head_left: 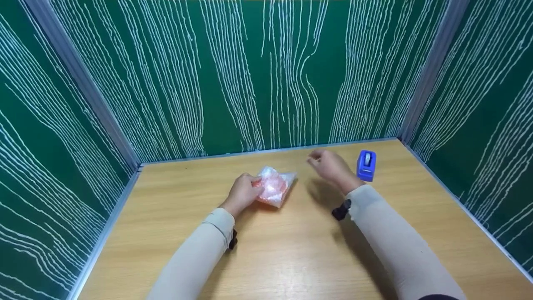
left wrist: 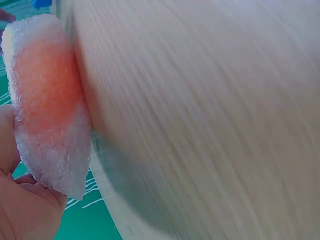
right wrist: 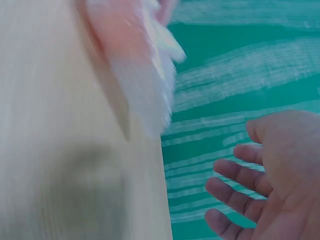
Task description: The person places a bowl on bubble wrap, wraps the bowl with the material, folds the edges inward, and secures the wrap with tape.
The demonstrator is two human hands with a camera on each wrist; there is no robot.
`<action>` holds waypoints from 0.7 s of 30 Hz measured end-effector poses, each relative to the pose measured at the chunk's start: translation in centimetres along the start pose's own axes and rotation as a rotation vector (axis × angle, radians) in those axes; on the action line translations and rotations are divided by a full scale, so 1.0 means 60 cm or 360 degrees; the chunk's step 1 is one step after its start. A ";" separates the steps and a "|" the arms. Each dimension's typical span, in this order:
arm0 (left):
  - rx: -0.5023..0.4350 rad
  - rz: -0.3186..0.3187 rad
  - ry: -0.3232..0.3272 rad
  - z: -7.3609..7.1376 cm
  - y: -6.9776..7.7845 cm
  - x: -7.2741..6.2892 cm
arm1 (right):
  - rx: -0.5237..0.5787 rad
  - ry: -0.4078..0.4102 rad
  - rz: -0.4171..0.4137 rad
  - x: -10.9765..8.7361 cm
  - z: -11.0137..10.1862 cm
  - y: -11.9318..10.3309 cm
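Observation:
A bubble-wrapped bundle (head_left: 272,187) with something orange-red inside sits over the middle of the wooden table. My left hand (head_left: 243,193) grips its left side between thumb and fingers. The left wrist view shows the bubble wrap (left wrist: 47,100) upright against the tabletop, its loose end near the fingers; what it encloses is hidden. Right of the bundle, my right hand (head_left: 332,167) is raised above the table with nothing in it. Its fingers (right wrist: 240,175) are spread and slightly bent in the right wrist view, apart from the wrap.
A blue tape dispenser (head_left: 366,174) stands at the back right, just beyond the right wrist. Green panels (head_left: 291,75) with wavy white lines enclose the wooden table (head_left: 175,233) at the back and both sides, joined by grey corner posts.

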State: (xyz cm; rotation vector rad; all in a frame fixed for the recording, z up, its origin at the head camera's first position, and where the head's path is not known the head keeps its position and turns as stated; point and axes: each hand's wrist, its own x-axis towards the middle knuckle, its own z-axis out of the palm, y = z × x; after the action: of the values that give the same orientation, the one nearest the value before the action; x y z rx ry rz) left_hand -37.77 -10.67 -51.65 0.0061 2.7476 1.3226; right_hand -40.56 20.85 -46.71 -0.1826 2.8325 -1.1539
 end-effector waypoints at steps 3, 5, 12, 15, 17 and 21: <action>0.0017 0.0001 0.0002 0.001 0.003 -0.002 | -0.0002 0.0149 -0.0005 0.009 -0.032 0.037; 0.0031 -0.0005 0.0001 0.002 0.005 -0.003 | 0.0006 0.0201 0.0044 0.009 -0.053 0.061; 0.0026 -0.0024 -0.0010 0.003 0.011 -0.004 | 0.0046 0.0320 0.0299 -0.013 -0.109 0.149; 0.0008 -0.0032 -0.0016 0.004 0.011 -0.003 | 0.0120 0.0351 0.0442 -0.020 -0.124 0.178; 0.0002 -0.0028 -0.0018 0.004 0.011 -0.003 | 0.0189 0.0362 0.0543 -0.024 -0.132 0.194; -0.0011 -0.0040 -0.0011 0.003 0.010 -0.002 | 0.0256 0.0361 0.0735 -0.031 -0.141 0.213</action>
State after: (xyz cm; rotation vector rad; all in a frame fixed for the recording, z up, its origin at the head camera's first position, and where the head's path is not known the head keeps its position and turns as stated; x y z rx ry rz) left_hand -37.66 -10.14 -51.30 -0.0238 2.7278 1.3234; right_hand -40.71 36.01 -49.58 0.6141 2.7176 -1.3427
